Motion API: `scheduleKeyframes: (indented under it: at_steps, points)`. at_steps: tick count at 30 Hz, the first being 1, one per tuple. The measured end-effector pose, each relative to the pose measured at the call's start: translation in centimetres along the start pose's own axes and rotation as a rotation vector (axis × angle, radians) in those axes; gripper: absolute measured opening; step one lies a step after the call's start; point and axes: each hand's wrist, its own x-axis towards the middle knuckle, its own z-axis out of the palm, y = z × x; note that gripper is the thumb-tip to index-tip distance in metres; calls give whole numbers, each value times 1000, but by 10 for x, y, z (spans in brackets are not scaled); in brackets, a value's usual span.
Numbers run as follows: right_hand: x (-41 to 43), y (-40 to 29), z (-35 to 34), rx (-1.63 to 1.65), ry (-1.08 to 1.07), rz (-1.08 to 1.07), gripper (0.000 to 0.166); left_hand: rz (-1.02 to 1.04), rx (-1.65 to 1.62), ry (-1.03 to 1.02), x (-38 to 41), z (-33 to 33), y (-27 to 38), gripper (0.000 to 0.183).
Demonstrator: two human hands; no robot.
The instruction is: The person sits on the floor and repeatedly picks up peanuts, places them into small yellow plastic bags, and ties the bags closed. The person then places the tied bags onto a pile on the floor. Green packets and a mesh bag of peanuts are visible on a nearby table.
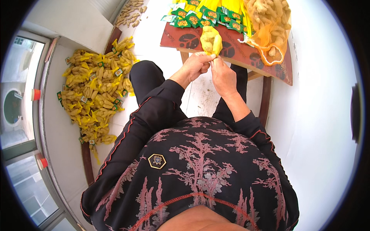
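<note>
A small yellow mesh bag of ginger [211, 40] is held up at the near edge of a reddish-brown board table. My left hand [196, 65] pinches the bag's gathered near end between thumb and fingers. Close beside it, my right hand [223, 74] grips the same gathered end, its fingers curled. Beyond the bag, yellow mesh bags with green picture tags [205, 17] lie flat in a layer along the far side of the table. A larger orange mesh sack of ginger [270, 27] rests at the table's right, its white drawstring mouth towards me.
The table [179, 37] stands beyond my knees against the right wall. On the floor to my left is a big heap of filled, tagged yellow ginger bags [92, 89]. Loose ginger pieces [131, 13] lie on the floor at the far left. A window [21, 86] runs down the left side.
</note>
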Motion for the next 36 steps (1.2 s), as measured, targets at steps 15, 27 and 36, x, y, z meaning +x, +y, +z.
scheduleKeyframes:
  at_steps: [15,27,36]
  points:
    - [-28,-6,6,336,-160,97,21,91,329,323,-23,17,-1,7]
    - [-22,-1,-3,393,-180,39,24,481,905,560,-14,-5,-14,8]
    - [29,24,-27,379,-351,28,26,798,1456,681,-25,5,6,6]
